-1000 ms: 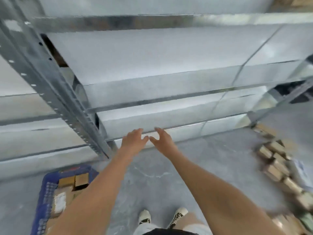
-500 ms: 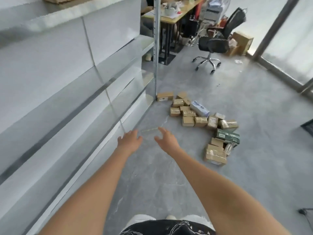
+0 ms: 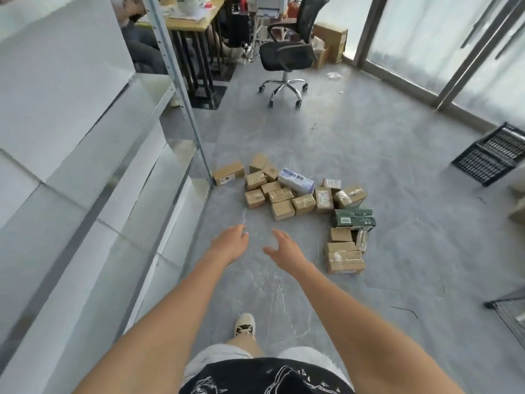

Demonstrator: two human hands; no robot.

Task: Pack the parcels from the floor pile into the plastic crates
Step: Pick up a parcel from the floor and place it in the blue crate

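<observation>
A pile of several small taped cardboard parcels (image 3: 294, 204) lies on the grey floor ahead, with a white and blue box (image 3: 296, 180) and a dark green box (image 3: 353, 218) among them. My left hand (image 3: 231, 242) and my right hand (image 3: 282, 248) reach forward side by side above the bare floor, short of the pile. Both hold nothing and their fingers are relaxed. A black plastic crate (image 3: 494, 159) lies tilted on the floor at the far right.
Metal shelving (image 3: 108, 177) runs along my left, its upright post (image 3: 181, 89) standing by the pile. A black office chair (image 3: 287, 56) and a desk (image 3: 196, 22) stand beyond. Glass doors (image 3: 426, 38) line the right. A wire basket (image 3: 511, 317) sits at the right edge.
The view swung right from the shelving and the blue crate to the floor pile. I have stepped closer to the parcels, with both empty hands still stretched forward.
</observation>
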